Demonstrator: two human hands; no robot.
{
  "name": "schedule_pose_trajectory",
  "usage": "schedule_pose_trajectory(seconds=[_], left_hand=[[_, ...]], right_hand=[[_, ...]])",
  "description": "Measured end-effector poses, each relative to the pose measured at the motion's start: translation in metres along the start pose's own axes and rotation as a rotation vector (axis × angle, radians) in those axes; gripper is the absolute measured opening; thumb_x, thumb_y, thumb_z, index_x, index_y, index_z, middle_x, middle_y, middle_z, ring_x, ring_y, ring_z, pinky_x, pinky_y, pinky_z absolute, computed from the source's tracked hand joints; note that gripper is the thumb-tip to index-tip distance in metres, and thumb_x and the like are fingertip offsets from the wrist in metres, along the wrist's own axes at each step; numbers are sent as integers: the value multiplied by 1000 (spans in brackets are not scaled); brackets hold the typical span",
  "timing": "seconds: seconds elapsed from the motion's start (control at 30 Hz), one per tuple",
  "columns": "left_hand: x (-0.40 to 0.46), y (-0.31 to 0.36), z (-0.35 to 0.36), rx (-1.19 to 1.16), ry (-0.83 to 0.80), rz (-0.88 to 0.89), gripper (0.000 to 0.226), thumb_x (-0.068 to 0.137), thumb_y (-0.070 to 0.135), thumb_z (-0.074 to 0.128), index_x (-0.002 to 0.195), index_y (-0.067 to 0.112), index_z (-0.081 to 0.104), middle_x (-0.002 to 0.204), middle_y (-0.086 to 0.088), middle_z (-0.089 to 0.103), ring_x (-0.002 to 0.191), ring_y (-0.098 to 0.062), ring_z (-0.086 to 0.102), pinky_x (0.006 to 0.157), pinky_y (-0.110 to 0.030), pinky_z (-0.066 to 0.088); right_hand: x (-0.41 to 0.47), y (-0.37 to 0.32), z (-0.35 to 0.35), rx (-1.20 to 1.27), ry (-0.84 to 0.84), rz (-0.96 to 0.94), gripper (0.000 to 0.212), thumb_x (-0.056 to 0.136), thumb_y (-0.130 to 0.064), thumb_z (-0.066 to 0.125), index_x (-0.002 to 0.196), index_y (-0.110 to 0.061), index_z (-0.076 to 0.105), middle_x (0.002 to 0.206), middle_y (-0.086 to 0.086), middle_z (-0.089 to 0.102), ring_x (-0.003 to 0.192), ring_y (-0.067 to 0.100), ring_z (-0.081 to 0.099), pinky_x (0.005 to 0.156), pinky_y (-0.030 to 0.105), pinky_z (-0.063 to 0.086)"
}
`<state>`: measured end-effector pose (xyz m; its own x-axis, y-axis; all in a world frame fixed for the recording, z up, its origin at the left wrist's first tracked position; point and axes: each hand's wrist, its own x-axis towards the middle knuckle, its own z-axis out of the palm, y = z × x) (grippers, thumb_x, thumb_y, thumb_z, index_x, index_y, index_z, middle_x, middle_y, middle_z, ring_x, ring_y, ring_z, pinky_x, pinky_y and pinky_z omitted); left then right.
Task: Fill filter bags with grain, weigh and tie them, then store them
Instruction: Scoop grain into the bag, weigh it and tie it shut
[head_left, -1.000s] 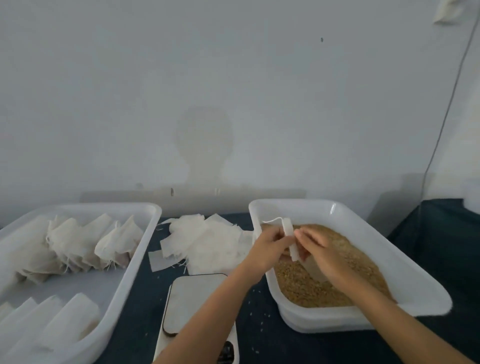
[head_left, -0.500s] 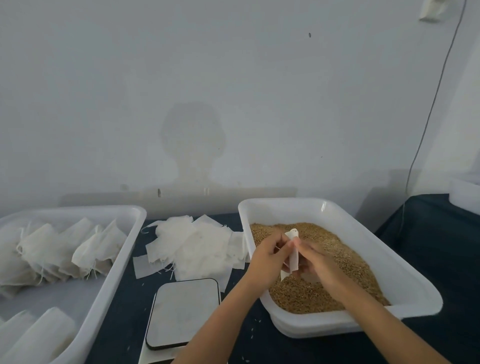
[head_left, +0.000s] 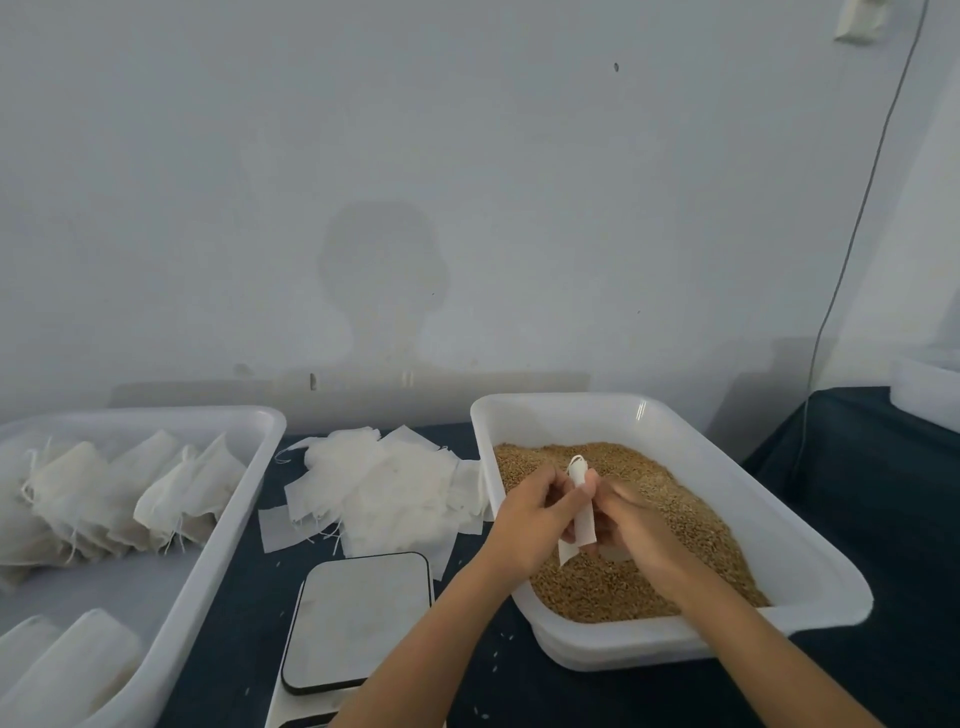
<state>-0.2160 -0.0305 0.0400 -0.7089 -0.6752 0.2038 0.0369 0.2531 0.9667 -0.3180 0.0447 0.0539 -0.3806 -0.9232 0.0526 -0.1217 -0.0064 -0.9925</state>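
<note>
No text, label, brand, number or sign can be read anywhere; the scale (head_left: 358, 621) beside the fingers shows a plain platform, and its display is cut off by the frame edge.

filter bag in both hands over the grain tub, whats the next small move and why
Probably spread the mouth of the filter bag open. Both the left hand and the right hand pinch it above the grain, and it hangs flat and narrow, looking empty, so it cannot take grain until opened.
</note>
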Motion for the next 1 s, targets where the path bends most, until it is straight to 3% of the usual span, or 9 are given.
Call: schedule_pose_trajectory(seconds=[0.07,0.2,0.4,0.57,0.7,0.77,0.87,0.93,1.0], left_hand=[[-1,1,-1,3,-11,14,24,93,28,56,86,6,49,84,-16,59,78,-29,64,78,-43,56],[-2,0,-2,19,-22,29,12,93,16,54,87,7,50,95,-28,59,88,-41,63,79,-50,56],[2,-5,2,337,64,85,10,88,12,54,81,11,46,77,-8,56,70,-27,55,71,-44,52],[4,-9,6,477,93,219,16,93,1,42,100,15,37,72,-2,47,65,-31,55,58,-42,53],[5,-13,9,721,15,261,17,96,9,39,101,7,55,94,-8,53,81,-22,51,68,-25,39],[4,-14,11,719,-4,236,22,97,19,39,100,6,57,98,-6,46,84,-20,48,73,-25,39],[3,-13,13,757,-28,287,30,94,34,48,96,6,56,105,0,32,90,-17,43,79,-23,38],[3,-11,12,774,-38,335,24,91,28,55,94,4,56,112,-1,29,94,-17,43,81,-25,42],[2,-10,10,778,-26,379,14,90,15,54,93,2,57,118,-3,31,95,-17,44,82,-24,43]], right_hand=[[1,1,-1,-16,1,-1,35,99,-27,38,88,-3,62,57,3,59,47,12,53,46,23,44],[2,2,-4,-74,31,1,25,98,-15,43,90,-3,63,59,5,58,49,16,51,47,24,42],[5,5,-7,-287,37,-57,25,96,-7,47,76,-4,62,55,6,59,43,14,50,45,26,39],[13,15,-13,-441,199,35,33,91,-7,52,58,-8,53,49,5,50,41,15,41,41,21,35],[14,17,-15,-466,216,53,38,92,-11,50,55,-9,53,49,5,48,41,14,38,41,21,31],[15,19,-17,-486,243,71,39,89,-7,46,51,-13,46,47,2,43,42,14,34,45,26,27],[15,18,-20,-483,228,117,38,88,-7,44,51,-13,45,40,-4,42,35,9,35,40,21,29],[15,14,-23,-397,186,163,36,92,-8,43,56,-12,48,42,-4,46,34,6,39,38,17,30],[16,13,-29,-393,144,148,34,97,-15,41,66,-10,55,57,2,55,47,9,47,47,20,36]])
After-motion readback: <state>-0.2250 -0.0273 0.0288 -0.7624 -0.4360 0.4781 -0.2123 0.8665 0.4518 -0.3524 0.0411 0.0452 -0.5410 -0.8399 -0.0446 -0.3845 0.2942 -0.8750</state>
